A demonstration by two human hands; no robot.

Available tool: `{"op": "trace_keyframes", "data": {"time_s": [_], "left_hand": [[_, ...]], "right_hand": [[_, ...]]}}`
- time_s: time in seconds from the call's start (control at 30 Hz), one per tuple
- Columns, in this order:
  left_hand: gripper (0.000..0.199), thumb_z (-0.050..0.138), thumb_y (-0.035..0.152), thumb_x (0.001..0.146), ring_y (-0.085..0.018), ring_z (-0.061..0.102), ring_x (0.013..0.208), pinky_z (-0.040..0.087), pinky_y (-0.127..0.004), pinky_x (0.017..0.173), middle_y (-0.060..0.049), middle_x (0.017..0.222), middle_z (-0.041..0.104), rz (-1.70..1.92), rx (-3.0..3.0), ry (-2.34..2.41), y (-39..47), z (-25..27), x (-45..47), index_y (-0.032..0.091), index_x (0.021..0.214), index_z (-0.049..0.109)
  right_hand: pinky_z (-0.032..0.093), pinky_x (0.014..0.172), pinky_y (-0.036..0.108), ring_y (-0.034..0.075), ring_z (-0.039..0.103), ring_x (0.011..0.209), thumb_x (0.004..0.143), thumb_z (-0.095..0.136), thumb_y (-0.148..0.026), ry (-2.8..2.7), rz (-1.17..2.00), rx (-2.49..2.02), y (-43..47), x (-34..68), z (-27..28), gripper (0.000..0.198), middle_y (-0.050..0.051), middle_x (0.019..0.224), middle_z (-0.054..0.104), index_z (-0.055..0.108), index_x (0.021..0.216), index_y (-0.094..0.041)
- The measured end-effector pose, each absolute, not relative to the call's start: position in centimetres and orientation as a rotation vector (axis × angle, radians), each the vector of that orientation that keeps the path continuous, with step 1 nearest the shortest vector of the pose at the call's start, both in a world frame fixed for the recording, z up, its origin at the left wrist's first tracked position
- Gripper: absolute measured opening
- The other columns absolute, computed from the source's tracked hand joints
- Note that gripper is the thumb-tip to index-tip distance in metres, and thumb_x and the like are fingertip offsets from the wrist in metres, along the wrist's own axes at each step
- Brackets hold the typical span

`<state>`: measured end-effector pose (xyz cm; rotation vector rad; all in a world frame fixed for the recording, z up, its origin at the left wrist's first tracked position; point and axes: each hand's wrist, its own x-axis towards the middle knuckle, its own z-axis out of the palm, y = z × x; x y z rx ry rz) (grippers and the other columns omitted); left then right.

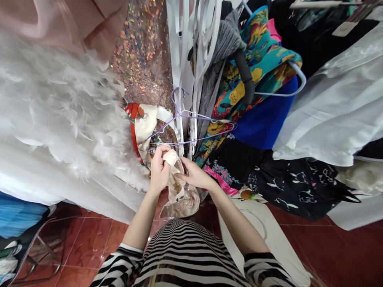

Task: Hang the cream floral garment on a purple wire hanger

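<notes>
**Clothes-hung room, red floor; both hands on a small pale cloth**

Red tile floor (95, 239) runs under and behind the grip. Garments hang on both sides.

Left of grip: long white gown (98, 195), feathers (83, 111) fluffed over its upper part. Right of grip: black print garment (299, 187), with blue cloth (266, 119) and teal floral garment (260, 48) higher up. Beyond grip, slightly left: sequin fabric (143, 48). Right and nearer the wearer: white board (254, 223) on the floor. Straight beyond: white hangers (197, 59), bunched upright.

Just beyond the fingers: purple hanger (178, 113), thin, its lower bar passing close over the left fingertips. Cannot tell whether it touches the cloth.

Pale cloth (182, 201) sits between the hands, in front of the wearer's striped top (188, 251); upper edge gathered, lower part hanging loose. Left hand (160, 169) pinches the gathered top between thumb and fingers. Right hand (194, 173) has thumb and fingers closed lightly on the opposite edge.

Handling, judged by eye: light, limp, likely thin; would crumple easily, perhaps slide a little. Best hold: thicker upper edge, one pinch each side, loose folds left free.
</notes>
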<state>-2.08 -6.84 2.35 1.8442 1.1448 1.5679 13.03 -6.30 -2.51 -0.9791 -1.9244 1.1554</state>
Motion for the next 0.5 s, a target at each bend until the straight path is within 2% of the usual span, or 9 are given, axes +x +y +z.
{"op": "trace_keyframes", "data": {"time_s": [0.07, 0.17, 0.27, 0.37, 0.5], "left_hand": [[0.02, 0.048, 0.012, 0.072, -0.011, 0.056, 0.065, 0.042, -0.021, 0.061, 0.002, 0.075, 0.06, 1.611, 1.831, 1.15, -6.7, 2.8, -1.9, 0.02, 0.089, 0.055], [0.024, 0.047, 0.01, 0.067, -0.009, 0.051, 0.057, 0.037, -0.02, 0.054, 0.003, 0.07, 0.058, 1.663, 1.841, 1.15, -6.3, 3.5, -1.9, 0.02, 0.087, 0.056], [0.019, 0.049, 0.012, 0.067, -0.008, 0.047, 0.054, 0.034, -0.02, 0.051, 0.004, 0.066, 0.055, 1.733, 1.831, 1.201, -6.0, 4.1, -1.9, 0.019, 0.083, 0.055], [0.015, 0.049, 0.015, 0.066, -0.008, 0.047, 0.054, 0.034, -0.02, 0.051, 0.004, 0.065, 0.055, 1.799, 1.804, 1.303, -6.1, 4.5, -2.0, 0.02, 0.079, 0.054], [0.014, 0.048, 0.017, 0.063, -0.008, 0.046, 0.054, 0.034, -0.021, 0.051, 0.004, 0.065, 0.053, 1.901, 1.746, 1.38, -6.7, 5.1, -2.1, 0.02, 0.076, 0.053]], "right_hand": [[0.049, 0.102, 0.045, 0.029, 0.063, 0.113, 0.079, 0.059, -0.007, -2.049, 1.024, -1.207, -6.5, 12.9, -3.4, 0.046, 0.014, 0.118, 0.065, 0.059, 0.123, -0.016], [0.05, 0.098, 0.04, 0.028, 0.065, 0.112, 0.078, 0.054, 0.0, -2.121, 0.878, -1.553, -6.2, 13.4, -3.9, 0.046, 0.014, 0.118, 0.065, 0.063, 0.12, -0.015], [0.051, 0.09, 0.032, 0.025, 0.067, 0.108, 0.085, 0.051, -0.004, -2.117, 0.785, -1.806, -5.5, 14.7, -3.5, 0.038, 0.012, 0.118, 0.067, 0.066, 0.117, -0.018], [0.051, 0.083, 0.032, 0.027, 0.069, 0.106, 0.09, 0.051, -0.012, -2.108, 0.767, -1.92, -5.0, 15.6, -3.1, 0.027, 0.014, 0.114, 0.071, 0.069, 0.109, -0.018], [0.05, 0.086, 0.035, 0.032, 0.068, 0.111, 0.089, 0.06, -0.018, -2.154, 0.77, -1.925, -5.0, 15.5, -3.2, 0.017, 0.016, 0.114, 0.074, 0.07, 0.103, -0.019]]}}
